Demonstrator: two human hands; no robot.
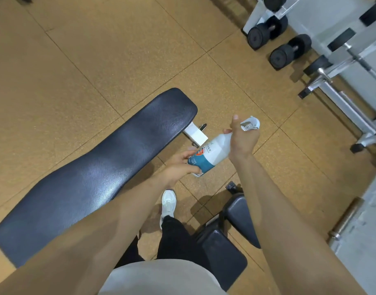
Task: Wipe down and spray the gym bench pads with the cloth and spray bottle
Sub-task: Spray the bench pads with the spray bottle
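The bottle point(212, 150) is white plastic, with a blue label round its lower half and a red-orange badge on that label (the print is too small to read). A white trigger head point(251, 123) tops it. It is held in the air and tilted, base low and toward the person's left, head higher and to the right.

Both hands are on it, one at each end. The left hand point(178, 167) grips the labelled base, fingers curled over the top of the label and the thumb wrapped under the bottom edge. The right hand point(243, 138) is closed round the neck just below the trigger head, its back facing up, with one fingertip sticking up beside the head. The bottle's white shoulder shows between the two hands, which do not touch each other.

The bottle hangs over the tan floor point(118, 50), just beside the right edge of the long dark pad point(97, 167) and near the white frame point(195, 135) that pokes out under the pad's far end. It does not touch the pad.

Below the hands a white shoe point(168, 204) stands on the floor, with a second bench's dark pads point(223, 256) just right of it. Black dumbbells point(289, 52) lie by a pale rack point(342, 99) at the far right, well apart from the bottle.
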